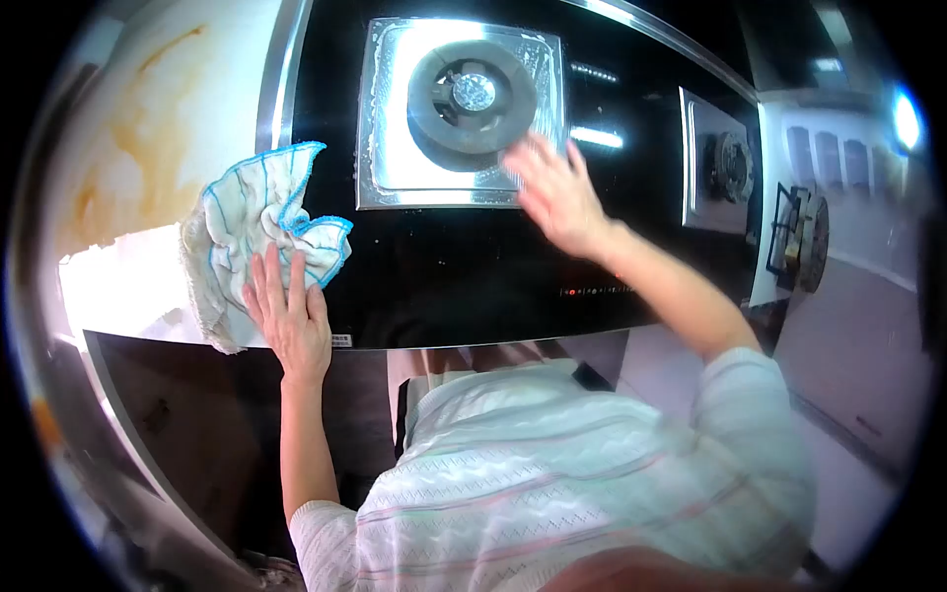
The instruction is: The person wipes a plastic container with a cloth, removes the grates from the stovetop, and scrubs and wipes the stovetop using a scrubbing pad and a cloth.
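Observation:
My left hand (288,311) lies flat with its fingers stretched out over the lower part of a white cleaning cloth (247,207) with blue edging. The crumpled cloth straddles the light countertop and the left side of the black glass cooktop (424,266). My right hand (554,192) is over the lower right corner of a square metal burner tray (385,148); its fingers are apart and blurred by motion, and nothing shows in it. Close to its fingertips is the round burner (473,104), with a shiny centre cap. Whether the fingertips touch the tray, I cannot tell.
A second burner (732,168) sits in its own metal tray at the right of the cooktop. Past the right edge stands a black pan support (797,237). Brownish stains mark the countertop (128,148) at left. Small red control lights (572,292) glow near the cooktop's front.

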A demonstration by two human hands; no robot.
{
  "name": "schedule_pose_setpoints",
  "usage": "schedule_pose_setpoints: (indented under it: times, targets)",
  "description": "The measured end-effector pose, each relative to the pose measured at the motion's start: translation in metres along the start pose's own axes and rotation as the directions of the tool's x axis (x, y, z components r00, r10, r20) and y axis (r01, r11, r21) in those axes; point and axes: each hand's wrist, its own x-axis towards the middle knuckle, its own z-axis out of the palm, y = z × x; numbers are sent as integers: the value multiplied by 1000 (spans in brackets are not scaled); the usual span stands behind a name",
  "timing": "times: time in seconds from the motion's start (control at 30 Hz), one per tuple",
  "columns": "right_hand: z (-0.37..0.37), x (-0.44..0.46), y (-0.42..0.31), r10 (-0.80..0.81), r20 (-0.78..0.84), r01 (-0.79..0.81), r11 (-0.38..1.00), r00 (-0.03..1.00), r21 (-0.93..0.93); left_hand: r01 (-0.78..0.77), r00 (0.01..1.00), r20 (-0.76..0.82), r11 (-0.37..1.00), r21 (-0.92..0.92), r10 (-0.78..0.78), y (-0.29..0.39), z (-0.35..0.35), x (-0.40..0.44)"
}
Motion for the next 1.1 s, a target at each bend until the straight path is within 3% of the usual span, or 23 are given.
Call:
schedule_pose_setpoints:
  times: [0.1,0.13,0.23,0.37,0.43,0.5,0.63,0.77,0.97,1.1]
  targets:
    - [-6,11,20,-47,2,47,999,999,0,80,993,-87,997,17,-79,10,2,-13]
    - [-4,33,40,-39,-109,40,999,993,4,119,989,-97,992,30,-115,14,5,-18]
    - [-13,81,75,-88,-137,82,996,987,-45,171,974,-158,985,25,-164,21,19,-25]
    - [-19,35,84,-235,70,238,971,970,-39,154,973,-176,988,13,-149,20,22,-24]
    - [-24,69,108,-231,1,231,971,973,-58,154,974,-169,988,12,-149,20,22,-24]
    - [-16,121,125,-323,-96,323,946,941,-20,165,974,-162,986,16,-160,20,21,-23]
    - [-4,192,127,-478,-44,477,878,877,-41,174,971,-166,985,10,-170,21,20,-23]
    - [-8,188,136,-564,16,564,823,826,-63,184,969,-167,983,7,-180,21,18,-22]
    - [-12,195,139,-607,48,609,791,793,-49,197,965,-177,980,-8,-195,22,20,-23]
    - [-8,225,114,-583,38,572,806,812,155,190,967,-175,982,11,-186,21,18,-22]
